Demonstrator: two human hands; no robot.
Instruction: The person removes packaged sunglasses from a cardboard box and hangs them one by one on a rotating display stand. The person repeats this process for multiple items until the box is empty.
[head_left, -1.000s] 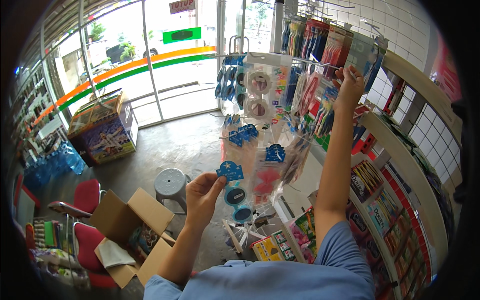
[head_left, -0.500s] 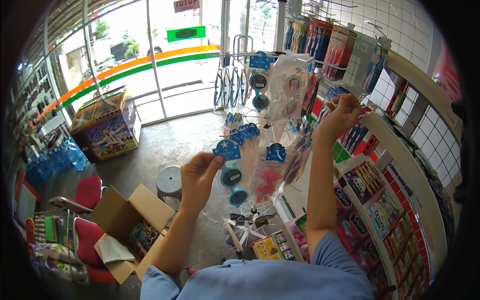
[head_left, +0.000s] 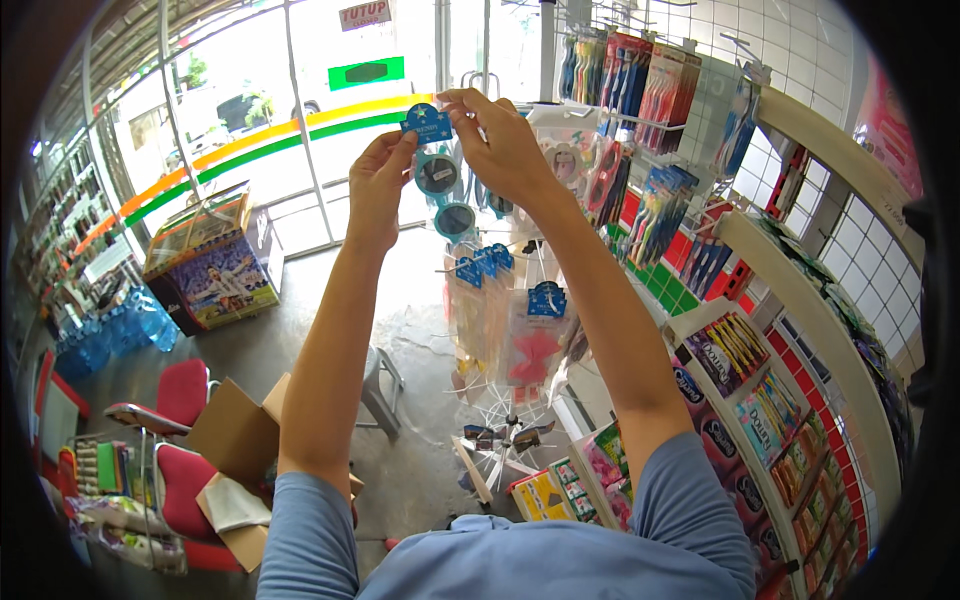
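Up at the top of the wire display rack (head_left: 505,455), I hold a carded pair of round teal sunglasses (head_left: 437,174) with a blue star-printed header card. My left hand (head_left: 378,190) pinches the card's left edge between thumb and fingers. On its right edge are the closed thumb and fingertips of my right hand (head_left: 500,145). The sunglasses hang below the card, their lenses one above the other. Behind my right wrist, a hair-accessory pack (head_left: 567,165) hangs on the rack. Lower down hangs a pack with a pink bow (head_left: 535,350).
Toothbrush packs (head_left: 665,95) hang on a wire grid at the right, above shelves of sachets (head_left: 720,360). An open cardboard box (head_left: 235,420), red chairs (head_left: 180,395) and a grey stool (head_left: 378,390) stand at the left. A chest freezer (head_left: 215,260) stands by the glass front.
My left hand has raised the carded sunglasses up and leftward. My right hand has come from the right side of the rack to the card. The view has shifted slightly.
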